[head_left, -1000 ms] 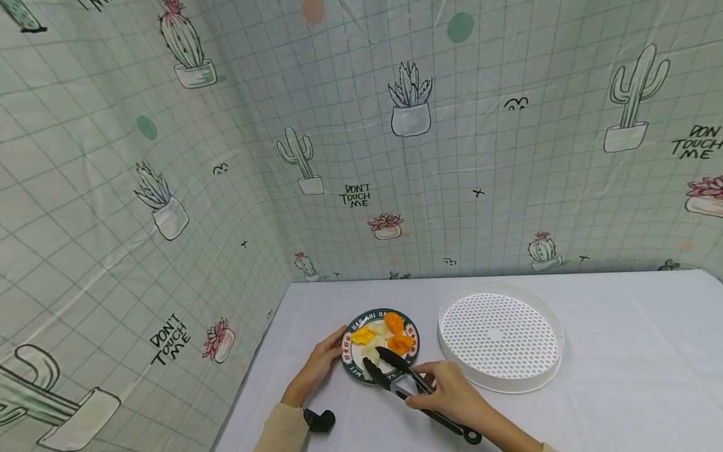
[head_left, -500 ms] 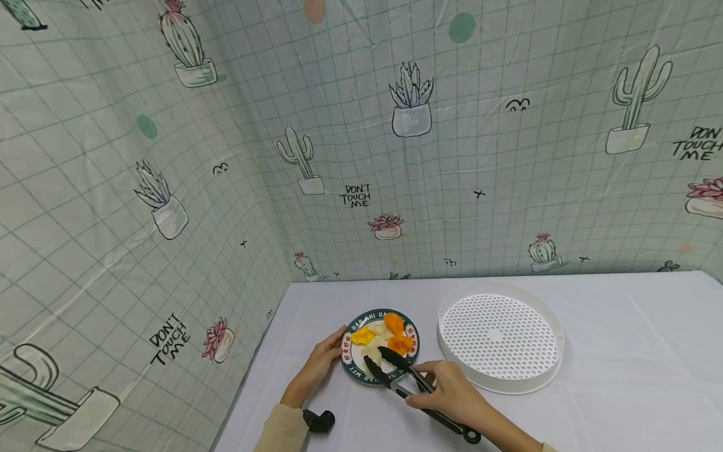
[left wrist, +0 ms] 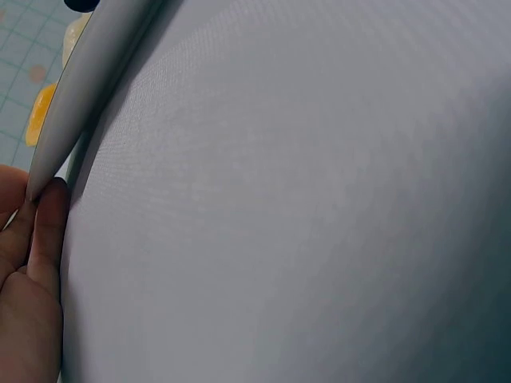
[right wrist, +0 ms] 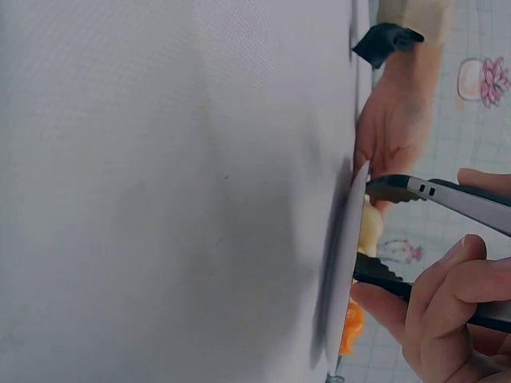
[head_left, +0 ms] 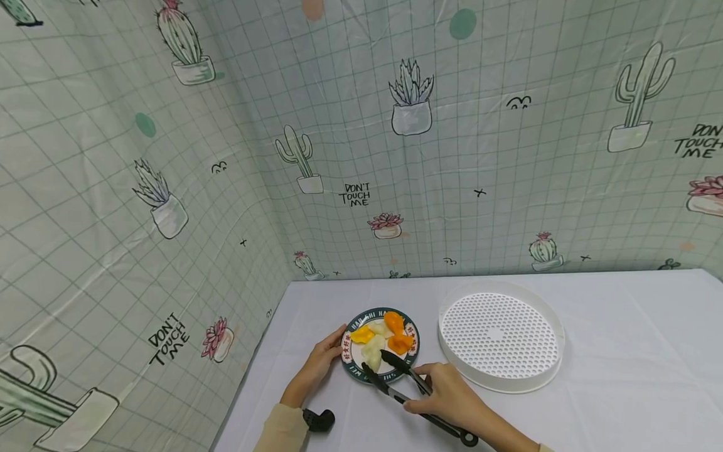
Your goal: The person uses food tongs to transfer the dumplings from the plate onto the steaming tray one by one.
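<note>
On the white table lies a small plate (head_left: pixel 348 360) with a green lettered rim. It carries orange pieces (head_left: pixel 393 322), a yellow piece (head_left: pixel 362 334) and pale, whitish-yellow pieces (head_left: pixel 373 353) of what looks like food. My left hand (head_left: pixel 317 364) holds the plate at its left rim; the left wrist view shows the edge between its fingers (left wrist: pixel 49 223). In my right hand (head_left: pixel 449 392) are black tongs (head_left: pixel 415 380), gripped by the arms. Their two tips stand apart over the near part of the plate, on either side of the near pale piece.
Right of the plate stands a round white tray (head_left: pixel 499 336) with a perforated base. A black band-like device (head_left: pixel 319 420) sits at my left wrist. Behind the table (head_left: pixel 632 351) hangs a cactus-print cloth (head_left: pixel 463 157), which also covers the left side.
The tongs' tips have spread a little wider and shifted slightly toward me, so more of the near pale piece shows. My left hand and the plate stay in place.
</note>
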`<state>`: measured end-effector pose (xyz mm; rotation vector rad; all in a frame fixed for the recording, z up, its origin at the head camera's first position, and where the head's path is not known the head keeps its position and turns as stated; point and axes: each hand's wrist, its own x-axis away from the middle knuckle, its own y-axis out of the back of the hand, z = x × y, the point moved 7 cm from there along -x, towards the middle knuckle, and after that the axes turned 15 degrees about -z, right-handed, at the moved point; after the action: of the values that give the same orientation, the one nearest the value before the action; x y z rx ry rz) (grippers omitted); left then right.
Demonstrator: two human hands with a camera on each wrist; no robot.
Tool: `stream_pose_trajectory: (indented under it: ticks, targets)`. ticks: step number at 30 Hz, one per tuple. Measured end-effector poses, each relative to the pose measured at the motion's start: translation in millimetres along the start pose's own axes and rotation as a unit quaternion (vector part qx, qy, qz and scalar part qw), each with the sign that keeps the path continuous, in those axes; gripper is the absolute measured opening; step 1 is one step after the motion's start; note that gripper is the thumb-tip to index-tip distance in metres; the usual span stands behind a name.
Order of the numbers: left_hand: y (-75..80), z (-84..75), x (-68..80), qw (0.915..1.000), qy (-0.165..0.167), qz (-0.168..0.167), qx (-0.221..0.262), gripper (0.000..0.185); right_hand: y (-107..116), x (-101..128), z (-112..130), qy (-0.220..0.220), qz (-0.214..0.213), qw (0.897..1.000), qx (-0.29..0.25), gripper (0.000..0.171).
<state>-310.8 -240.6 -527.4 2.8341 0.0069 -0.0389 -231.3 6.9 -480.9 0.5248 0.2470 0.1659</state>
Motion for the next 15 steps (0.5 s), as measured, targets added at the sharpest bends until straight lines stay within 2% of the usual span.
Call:
stream_pose_trajectory:
  ticks: [15]
  targets:
    - [0.4,3.4,-1.9,1.0,0.002,0.001,-0.009,0.053,2.6,4.5,0.3,-0.009,-0.003,0.999,-0.042,0.056]
